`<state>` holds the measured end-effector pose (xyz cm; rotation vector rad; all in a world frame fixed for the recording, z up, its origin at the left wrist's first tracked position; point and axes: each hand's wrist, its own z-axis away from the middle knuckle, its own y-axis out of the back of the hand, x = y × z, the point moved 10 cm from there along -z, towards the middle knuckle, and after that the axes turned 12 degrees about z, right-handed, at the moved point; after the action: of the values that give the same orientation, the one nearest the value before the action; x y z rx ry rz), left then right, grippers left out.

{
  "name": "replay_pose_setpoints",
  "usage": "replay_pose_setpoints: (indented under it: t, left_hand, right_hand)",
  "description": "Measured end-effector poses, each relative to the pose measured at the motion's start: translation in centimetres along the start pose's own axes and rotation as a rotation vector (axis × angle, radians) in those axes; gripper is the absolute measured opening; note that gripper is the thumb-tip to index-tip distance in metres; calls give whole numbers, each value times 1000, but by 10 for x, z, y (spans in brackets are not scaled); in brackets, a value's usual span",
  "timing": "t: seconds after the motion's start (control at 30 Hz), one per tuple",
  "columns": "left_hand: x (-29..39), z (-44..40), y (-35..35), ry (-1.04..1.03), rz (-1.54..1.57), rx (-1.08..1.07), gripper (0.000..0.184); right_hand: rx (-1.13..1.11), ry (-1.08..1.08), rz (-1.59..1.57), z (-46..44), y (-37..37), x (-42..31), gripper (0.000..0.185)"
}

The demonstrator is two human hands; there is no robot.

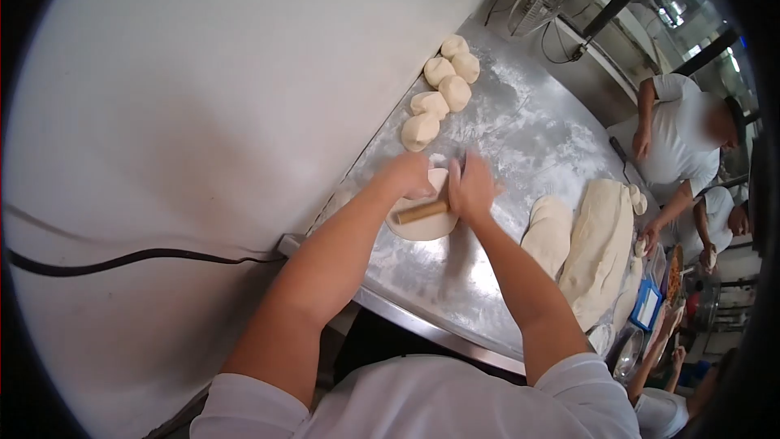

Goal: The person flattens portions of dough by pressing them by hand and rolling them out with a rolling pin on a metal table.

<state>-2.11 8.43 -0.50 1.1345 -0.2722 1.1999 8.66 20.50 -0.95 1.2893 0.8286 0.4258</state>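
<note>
Pale, flat, rounded dough point(420, 229) lay under a tan wooden rolling pin point(421, 212) on the floured steel table point(540, 134)! Left hand point(414, 176) curled at the dough, right hand point(474, 188) blurred over the pin's end; whether either gripped, I couldn't tell; lopsided pressure risked thinning one side.

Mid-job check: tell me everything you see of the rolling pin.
The rolling pin is a plain, straight, light-brown rod that looks wooden. It lies slightly slanted on the flattened dough, close to the left hand. Its left end is bare; its right end runs up to the right hand, which may hide some of it. Blur leaves any grip unclear.
</note>
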Motion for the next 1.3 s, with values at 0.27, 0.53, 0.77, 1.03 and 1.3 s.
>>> replay_pose_setpoints:
  t: [0.27, 0.53, 0.77, 1.03, 1.3]
  left_hand:
    - [18, 3, -57, 56, 884, -265, 54]
    - [-26, 17, -60, 311, 667, -286, 42]
    - [-42, -15, -16, 152, 167, -27, 50]
    - [-34, -15, 4, 31, -41, 72, 55]
    - [-38, -7, 24, 197, 68, 302, 58]
  right_hand:
    - [63, 330, 252, 185, 37, 70, 55]
    - [47, 320, 307, 170, 31, 70, 64]
    - [-9, 22, 252, 4, 10, 5, 79]
    - [-5, 127, 268, 42, 8, 28, 82]
    - [-22, 123, 352, -60, -4, -21, 79]
